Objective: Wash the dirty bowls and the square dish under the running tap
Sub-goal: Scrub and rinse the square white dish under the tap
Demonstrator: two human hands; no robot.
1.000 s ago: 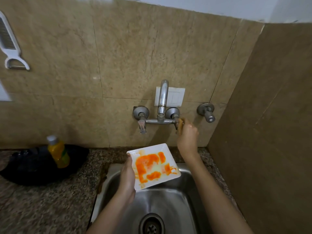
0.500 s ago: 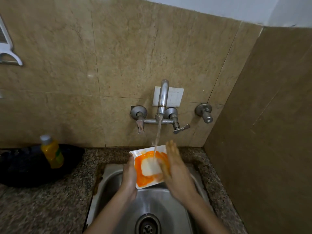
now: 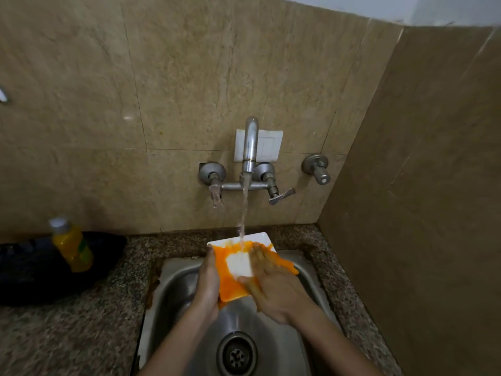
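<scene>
I see a home kitchen. A steel sink [image 3: 173,291] with a round drain [image 3: 237,355] sits at 6 o'clock. A wall tap [image 3: 250,142] runs water at 12 o'clock. Brown tiles [image 3: 162,77] cover 2 walls. A yellow bottle [image 3: 71,245] stands on the speckled stone counter [image 3: 81,335] at 9 o'clock.

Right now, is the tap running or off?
Running: water falls from the tap onto the orange-smeared square dish, which the left hand holds over the sink.
</scene>
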